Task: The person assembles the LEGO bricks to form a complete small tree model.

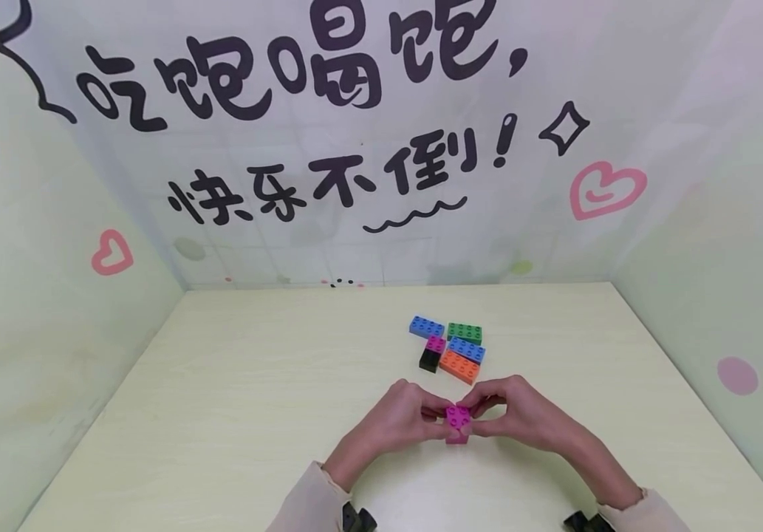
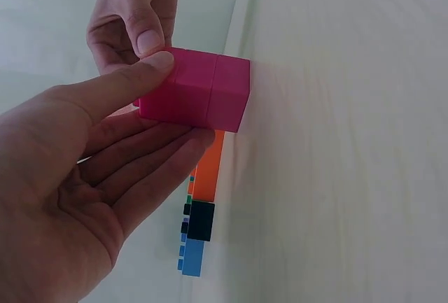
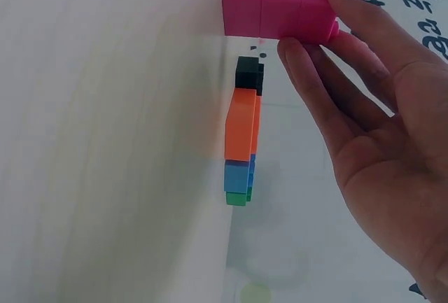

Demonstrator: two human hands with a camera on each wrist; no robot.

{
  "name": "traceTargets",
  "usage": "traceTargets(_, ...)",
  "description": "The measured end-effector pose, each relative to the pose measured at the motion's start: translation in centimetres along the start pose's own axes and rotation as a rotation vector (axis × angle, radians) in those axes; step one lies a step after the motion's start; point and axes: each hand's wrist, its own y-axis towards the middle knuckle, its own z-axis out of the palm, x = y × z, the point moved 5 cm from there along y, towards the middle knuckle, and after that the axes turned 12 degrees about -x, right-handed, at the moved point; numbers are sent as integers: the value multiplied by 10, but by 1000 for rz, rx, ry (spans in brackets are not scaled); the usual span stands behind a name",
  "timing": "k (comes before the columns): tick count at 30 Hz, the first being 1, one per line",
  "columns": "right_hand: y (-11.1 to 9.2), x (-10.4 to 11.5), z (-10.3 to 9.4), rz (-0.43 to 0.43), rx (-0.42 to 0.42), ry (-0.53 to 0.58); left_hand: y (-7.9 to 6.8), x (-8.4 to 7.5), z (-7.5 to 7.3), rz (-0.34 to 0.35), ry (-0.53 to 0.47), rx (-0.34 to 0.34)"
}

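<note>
A short upright stack of pink toy building bricks [image 1: 457,417] stands between the two hands, studs on top. Seams in the left wrist view split the pink stack [image 2: 199,89] into three layers. My left hand [image 1: 402,420] pinches it from the left, thumb on the near side and fingers on the far side. From the right, my right hand [image 1: 522,415] grips the upper part between thumb and fingers. In the right wrist view the stack [image 3: 276,5] is cut by the top edge. Whether its base touches the table cannot be made out.
Beyond the hands lie several loose bricks: a blue one [image 1: 426,327], a green one [image 1: 465,331], a second blue one [image 1: 467,350], an orange one [image 1: 459,366], a small magenta one [image 1: 436,343] and a black one [image 1: 430,360]. Printed walls [image 1: 381,258] border the pale table [image 1: 235,384].
</note>
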Motion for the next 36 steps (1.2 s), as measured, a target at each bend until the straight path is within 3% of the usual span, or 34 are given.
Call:
traceTargets(10,0,-4,-1,-6,0,-17,8,6,-3,-20,-67,39)
traceTargets(13,1,-4,-2,-3,10,-26,20,11,-12,-16,-66,-24)
traceTargets(17,1,-2,-2,-4,13,-25,42,10,-14,104,104,-94)
traceTargets(21,0,-1,-1,-1,20,5,58,7,1,248,350,-48)
traceTargets(26,1,2,2,-6,38,22,59,8,15,315,549,-27)
traceTargets(31,0,4,-1,-4,40,19,51,4,18,374,604,-55)
traceTargets(36,-2,4,-4,18,36,12,46,-3,14,334,515,-88)
